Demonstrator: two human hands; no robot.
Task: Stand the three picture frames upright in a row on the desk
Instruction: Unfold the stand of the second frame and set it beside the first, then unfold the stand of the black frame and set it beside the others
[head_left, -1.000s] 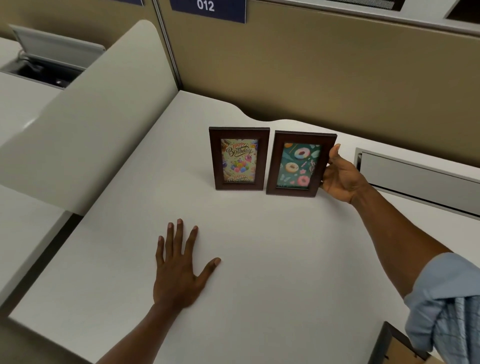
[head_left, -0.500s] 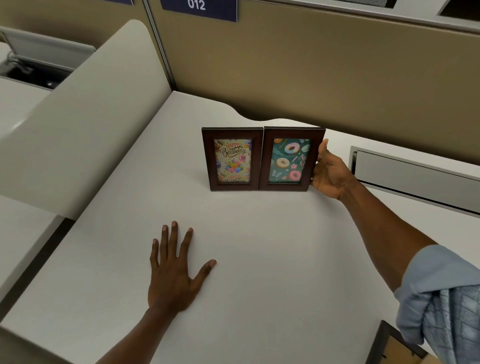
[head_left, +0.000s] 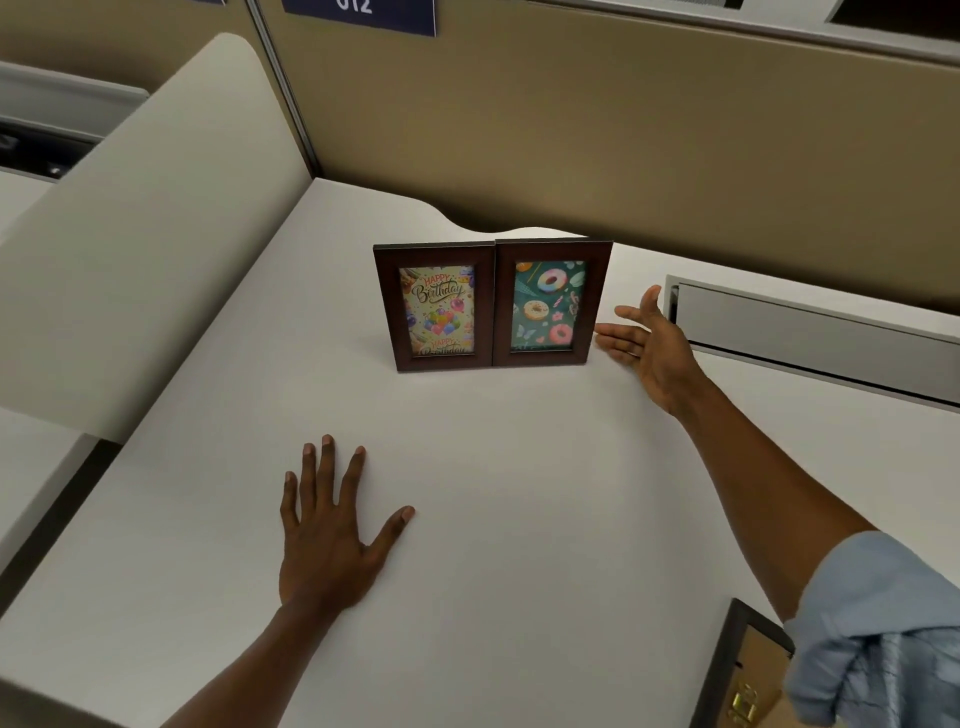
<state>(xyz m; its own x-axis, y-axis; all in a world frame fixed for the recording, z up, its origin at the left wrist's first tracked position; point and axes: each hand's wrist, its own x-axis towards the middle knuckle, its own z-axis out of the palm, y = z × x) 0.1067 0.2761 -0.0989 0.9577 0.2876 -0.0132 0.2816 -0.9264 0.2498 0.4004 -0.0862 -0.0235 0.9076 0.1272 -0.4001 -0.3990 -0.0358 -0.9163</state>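
Two dark wooden frames stand upright and touching on the white desk (head_left: 519, 493). The birthday frame (head_left: 439, 307) is on the left, the donut frame (head_left: 550, 304) on the right. My right hand (head_left: 647, 345) is open just right of the donut frame, fingertips close to its edge, holding nothing. My left hand (head_left: 330, 530) lies flat on the desk in front of the frames, fingers spread. A third frame (head_left: 743, 670) lies face down at the bottom right corner, partly hidden by my blue sleeve.
A tan partition wall (head_left: 571, 130) runs behind the desk. A cream divider panel (head_left: 156, 234) rises on the left. A grey cable flap (head_left: 810, 338) is set into the desk at the right.
The donut frame was slid left until it touched the birthday frame. My right hand then let go of it and opened beside it. My left hand stayed flat.
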